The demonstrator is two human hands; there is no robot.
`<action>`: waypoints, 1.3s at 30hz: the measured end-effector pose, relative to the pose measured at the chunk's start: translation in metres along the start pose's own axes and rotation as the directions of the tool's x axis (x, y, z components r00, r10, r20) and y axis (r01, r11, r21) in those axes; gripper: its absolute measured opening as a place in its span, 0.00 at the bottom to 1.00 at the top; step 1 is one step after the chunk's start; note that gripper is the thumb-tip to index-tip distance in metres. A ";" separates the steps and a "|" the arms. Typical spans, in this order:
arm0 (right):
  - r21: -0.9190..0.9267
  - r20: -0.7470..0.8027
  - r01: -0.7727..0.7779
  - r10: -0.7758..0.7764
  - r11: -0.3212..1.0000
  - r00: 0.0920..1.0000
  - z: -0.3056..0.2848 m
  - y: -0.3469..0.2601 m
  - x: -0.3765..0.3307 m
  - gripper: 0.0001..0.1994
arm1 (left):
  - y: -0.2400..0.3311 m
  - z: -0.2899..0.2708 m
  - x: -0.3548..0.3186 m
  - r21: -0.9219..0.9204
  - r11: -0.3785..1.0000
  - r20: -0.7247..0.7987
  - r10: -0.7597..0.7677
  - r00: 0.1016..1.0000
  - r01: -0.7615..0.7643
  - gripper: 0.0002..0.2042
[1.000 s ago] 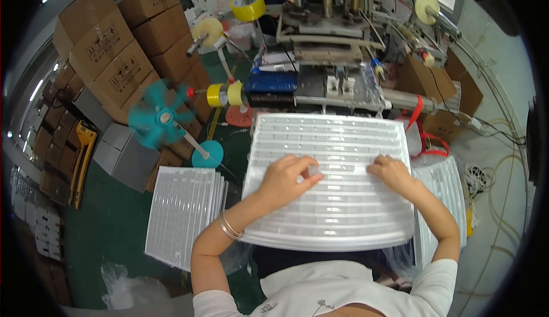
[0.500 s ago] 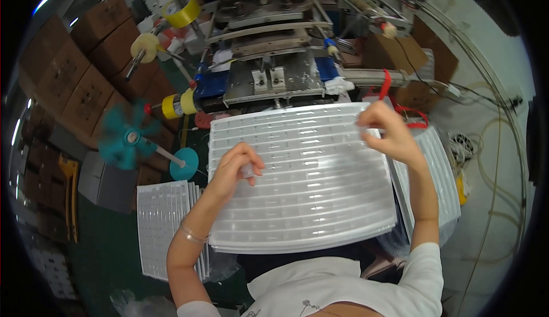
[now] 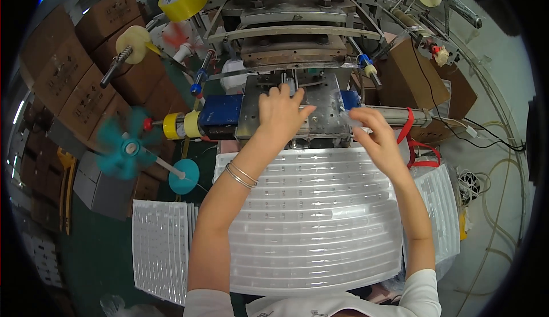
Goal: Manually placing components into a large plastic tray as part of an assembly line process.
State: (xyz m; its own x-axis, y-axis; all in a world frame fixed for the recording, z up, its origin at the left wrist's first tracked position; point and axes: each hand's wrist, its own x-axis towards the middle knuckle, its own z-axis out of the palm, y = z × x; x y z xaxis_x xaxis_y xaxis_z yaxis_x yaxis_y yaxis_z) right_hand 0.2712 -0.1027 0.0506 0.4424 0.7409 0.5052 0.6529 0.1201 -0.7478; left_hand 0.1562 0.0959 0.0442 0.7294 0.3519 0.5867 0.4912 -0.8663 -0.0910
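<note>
My left hand (image 3: 281,111) reaches over the metal plate (image 3: 329,95) of a press-like machine, fingers spread and touching the small fixture in its middle. Those fingers partly hide the fixture, and whatever lies under them cannot be made out. Just right of the plate, my right hand (image 3: 376,140) is curled, with a small clear plastic piece (image 3: 346,117) between thumb and fingertips. Below both hands lies a stack of whitish ribbed plastic trays (image 3: 314,225), with rows of small clear pieces showing on the top one.
The machine's upper block (image 3: 294,51) hangs above the plate. Yellow tape rolls (image 3: 183,0) and a turning teal fan (image 3: 131,147) stand left. More trays lie at left (image 3: 160,242) and right (image 3: 437,208). A red strap (image 3: 407,131) hangs near my right wrist. Cardboard boxes (image 3: 86,102) rise at far left.
My left hand has gone from above the trays forward onto the machine plate, and its fingers have spread. My right hand has moved to the plate's right edge. The view has shifted toward the machine.
</note>
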 end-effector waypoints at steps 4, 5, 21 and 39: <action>-0.157 -0.061 0.191 -0.202 0.969 0.977 0.048 -0.004 0.039 0.12 | -0.006 -0.014 0.004 -0.060 0.989 0.042 0.138 0.990 -0.135 0.18; -0.222 -0.112 0.277 -0.307 0.935 0.945 0.055 -0.001 0.049 0.13 | -0.007 -0.021 -0.006 -0.231 0.967 -0.081 0.093 0.992 -0.109 0.16; -0.380 -0.110 0.136 -0.190 0.915 0.976 0.023 0.014 0.012 0.15 | 0.033 -0.068 -0.134 -0.691 0.717 0.197 0.317 0.928 -0.099 0.14; -0.715 0.557 0.398 0.126 0.575 0.821 -0.046 0.026 -0.157 0.12 | 0.136 -0.018 -0.150 -0.439 0.842 0.186 0.427 0.885 -0.314 0.09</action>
State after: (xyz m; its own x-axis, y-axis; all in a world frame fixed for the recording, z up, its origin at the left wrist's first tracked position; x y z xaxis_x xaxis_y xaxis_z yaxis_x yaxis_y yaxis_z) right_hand 0.2470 -0.2461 -0.0289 0.1025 0.9914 0.0808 0.9909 -0.1089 0.0790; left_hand 0.1053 -0.0811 -0.0415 0.9439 0.0077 0.3303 -0.0244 -0.9954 0.0927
